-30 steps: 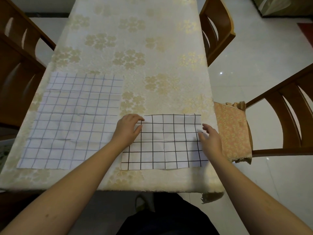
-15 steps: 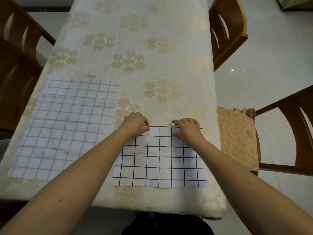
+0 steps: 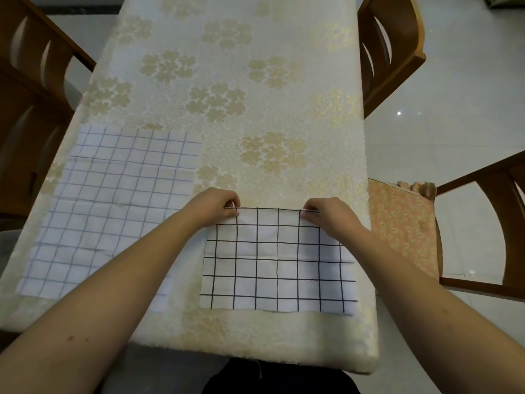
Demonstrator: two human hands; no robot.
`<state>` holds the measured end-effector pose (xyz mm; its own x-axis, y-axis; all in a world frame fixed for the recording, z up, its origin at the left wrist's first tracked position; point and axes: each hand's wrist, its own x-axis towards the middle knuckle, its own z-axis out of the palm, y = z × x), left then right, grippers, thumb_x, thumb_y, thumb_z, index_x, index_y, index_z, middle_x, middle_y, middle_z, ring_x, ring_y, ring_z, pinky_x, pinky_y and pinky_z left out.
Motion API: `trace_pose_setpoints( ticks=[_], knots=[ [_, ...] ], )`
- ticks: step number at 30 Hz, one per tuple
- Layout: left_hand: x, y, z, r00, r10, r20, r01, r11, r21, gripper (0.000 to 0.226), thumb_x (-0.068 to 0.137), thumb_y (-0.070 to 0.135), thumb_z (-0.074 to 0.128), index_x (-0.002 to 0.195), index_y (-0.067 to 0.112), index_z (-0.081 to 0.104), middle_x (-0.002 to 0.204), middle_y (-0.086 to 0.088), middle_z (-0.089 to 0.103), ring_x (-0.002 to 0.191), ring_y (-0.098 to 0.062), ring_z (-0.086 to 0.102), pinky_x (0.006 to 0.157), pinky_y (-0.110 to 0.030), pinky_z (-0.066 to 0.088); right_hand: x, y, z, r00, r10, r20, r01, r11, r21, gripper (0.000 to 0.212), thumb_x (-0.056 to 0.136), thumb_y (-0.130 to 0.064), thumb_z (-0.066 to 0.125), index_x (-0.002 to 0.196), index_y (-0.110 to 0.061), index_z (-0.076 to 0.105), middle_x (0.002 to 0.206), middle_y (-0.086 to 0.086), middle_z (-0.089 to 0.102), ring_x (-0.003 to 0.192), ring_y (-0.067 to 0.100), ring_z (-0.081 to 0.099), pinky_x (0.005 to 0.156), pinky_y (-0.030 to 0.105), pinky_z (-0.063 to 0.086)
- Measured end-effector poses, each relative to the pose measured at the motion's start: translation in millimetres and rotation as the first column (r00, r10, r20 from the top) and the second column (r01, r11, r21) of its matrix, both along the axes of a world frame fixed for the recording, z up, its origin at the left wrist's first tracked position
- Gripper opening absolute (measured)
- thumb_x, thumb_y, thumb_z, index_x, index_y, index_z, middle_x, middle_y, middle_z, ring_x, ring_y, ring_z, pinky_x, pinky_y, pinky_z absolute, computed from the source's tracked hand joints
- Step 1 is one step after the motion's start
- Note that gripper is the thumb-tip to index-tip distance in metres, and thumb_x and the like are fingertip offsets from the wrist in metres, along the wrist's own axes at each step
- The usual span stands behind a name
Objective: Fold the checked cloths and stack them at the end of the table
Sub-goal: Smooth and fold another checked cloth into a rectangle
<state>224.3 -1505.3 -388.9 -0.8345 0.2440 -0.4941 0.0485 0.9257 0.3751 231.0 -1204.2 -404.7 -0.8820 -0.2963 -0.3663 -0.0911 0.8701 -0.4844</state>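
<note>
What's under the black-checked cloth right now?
The black-checked cloth lies on the floral tablecloth, which shows all round it. Left hand and right hand pinch its far edge. Whatever lies beneath its middle is covered.

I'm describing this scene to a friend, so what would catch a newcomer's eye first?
Both hands, the left hand and the right hand, pinch the far edge of a black-checked cloth at the table's near right. To its left a larger, paler checked cloth lies flat on the gold-flowered tablecloth.
</note>
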Motion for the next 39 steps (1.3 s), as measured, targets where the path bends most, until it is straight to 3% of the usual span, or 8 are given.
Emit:
trace_pose_setpoints(
  ticks=[6, 13, 19, 23, 29, 33, 37, 39],
  knots=[
    [-6.9, -19.3, 5.2, 0.996, 0.088, -0.025, -0.088, 0.996, 0.016, 0.011, 0.089, 0.030, 0.069, 0.097, 0.023, 0.066, 0.090, 0.008, 0.064, 0.084, -0.011, 0.059, 0.068, -0.022, 0.043, -6.1, 23.0, 6.4, 0.998, -0.065, 0.010, 0.065, 0.998, 0.008, 0.023, 0.092, -0.039, 0.063, 0.095, -0.018, 0.069, 0.085, -0.003, 0.066, 0.079, 0.018, 0.061, 0.067, 0.032, 0.049],
    [-1.7, -42.0, -3.2, 0.947, 0.320, -0.035, -0.315, 0.943, 0.103, 0.009, 0.086, 0.028, 0.072, 0.087, 0.023, 0.066, 0.087, 0.006, 0.065, 0.083, -0.010, 0.060, 0.066, -0.021, 0.043, -6.5, 41.6, 4.1, 0.973, -0.231, -0.006, 0.231, 0.973, 0.018, 0.019, 0.093, -0.035, 0.063, 0.095, -0.017, 0.069, 0.090, -0.002, 0.064, 0.075, 0.015, 0.056, 0.059, 0.027, 0.040],
    [6.3, -51.2, -5.7, 0.898, 0.440, -0.018, -0.432, 0.888, 0.159, 0.010, 0.084, 0.027, 0.075, 0.085, 0.018, 0.070, 0.081, 0.003, 0.069, 0.077, -0.011, 0.063, 0.064, -0.021, 0.043, -4.5, 46.4, -2.4, 0.956, -0.288, -0.056, 0.287, 0.958, -0.024, 0.016, 0.096, -0.026, 0.060, 0.102, -0.016, 0.070, 0.096, 0.003, 0.071, 0.089, 0.023, 0.063, 0.067, 0.030, 0.045],
    [14.9, -53.9, -3.4, 0.881, 0.472, 0.019, -0.467, 0.864, 0.190, 0.010, 0.082, 0.024, 0.077, 0.083, 0.016, 0.070, 0.075, 0.002, 0.071, 0.072, -0.010, 0.066, 0.061, -0.019, 0.045, -6.9, 36.0, -2.6, 0.941, -0.307, -0.143, 0.309, 0.951, -0.007, 0.024, 0.100, -0.019, 0.050, 0.116, -0.016, 0.067, 0.112, 0.005, 0.070, 0.101, 0.027, 0.063, 0.073, 0.030, 0.043],
    [37.7, -70.1, -8.9, 0.887, 0.457, 0.061, -0.461, 0.876, 0.142, 0.015, 0.084, 0.028, 0.075, 0.094, 0.020, 0.069, 0.083, 0.000, 0.069, 0.077, -0.017, 0.066, 0.069, -0.029, 0.055, -8.0, 14.2, -3.7, 0.939, -0.297, -0.173, 0.290, 0.955, -0.067, 0.047, 0.097, -0.001, 0.041, 0.139, -0.019, 0.052, 0.136, 0.009, 0.057, 0.125, 0.028, 0.051, 0.101, 0.034, 0.039],
    [48.4, -69.8, -9.4, 0.910, 0.412, 0.051, -0.415, 0.908, 0.057, 0.031, 0.085, 0.044, 0.070, 0.107, 0.024, 0.064, 0.095, 0.002, 0.064, 0.082, -0.013, 0.060, 0.065, -0.024, 0.043, 6.7, 1.0, -5.6, 0.947, -0.230, -0.225, 0.229, 0.973, -0.032, 0.052, 0.095, -0.004, 0.049, 0.146, -0.014, 0.041, 0.145, 0.009, 0.048, 0.133, 0.029, 0.041, 0.110, 0.040, 0.032],
    [53.7, -61.6, -12.8, 0.889, 0.452, 0.069, -0.457, 0.882, 0.114, 0.030, 0.090, 0.037, 0.067, 0.112, 0.016, 0.063, 0.106, 0.002, 0.060, 0.097, -0.015, 0.059, 0.060, -0.017, 0.041, 38.6, -13.3, -17.1, 0.965, -0.168, -0.203, 0.171, 0.985, -0.002, 0.049, 0.096, -0.012, 0.052, 0.144, -0.013, 0.043, 0.143, 0.008, 0.051, 0.132, 0.028, 0.043, 0.108, 0.041, 0.033],
    [56.6, -57.8, -15.8, 0.870, 0.488, 0.077, -0.494, 0.856, 0.155, 0.023, 0.091, 0.032, 0.066, 0.107, 0.016, 0.064, 0.108, 0.000, 0.061, 0.103, -0.016, 0.058, 0.065, -0.021, 0.048, 57.4, -21.4, -23.3, 0.968, -0.138, -0.207, 0.141, 0.990, -0.001, 0.047, 0.095, -0.013, 0.053, 0.142, -0.012, 0.046, 0.141, 0.007, 0.053, 0.130, 0.027, 0.045, 0.107, 0.040, 0.034]
  ],
)
